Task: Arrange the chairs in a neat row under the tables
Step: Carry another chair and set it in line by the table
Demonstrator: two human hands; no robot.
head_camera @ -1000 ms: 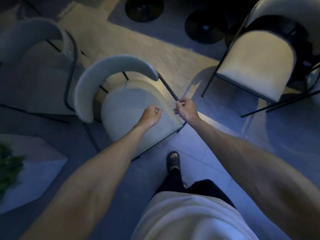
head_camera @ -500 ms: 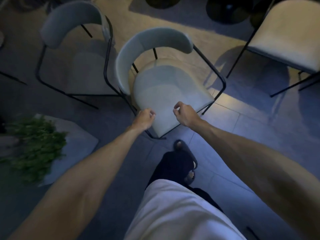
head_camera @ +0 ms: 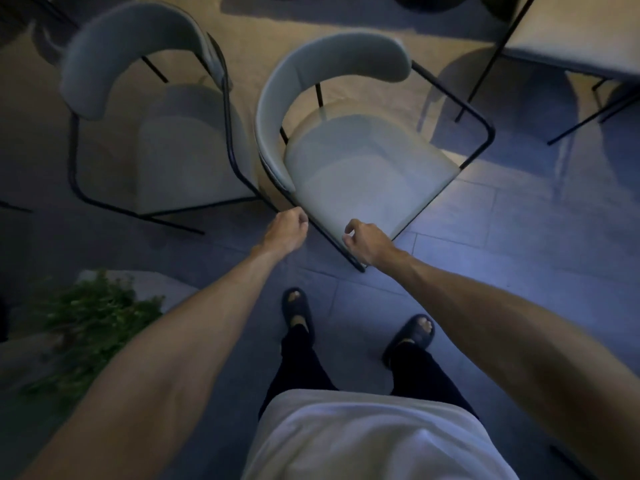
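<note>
Blurry green plant [head_camera: 90, 327] lower left, on grey tile floor [head_camera: 519, 258] w/ pale slab under it.

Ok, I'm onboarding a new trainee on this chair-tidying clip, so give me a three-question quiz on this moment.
1. True or false: the left hand grips the middle chair at its black frame.
2. What stands directly left of the middle chair?
A) a second grey chair
B) a stool
C) a bin
3. What green thing lies at the lower left?

Key:
1. True; the right hand is closed at the same front frame.
2. A
3. A plant, blurred.
</note>
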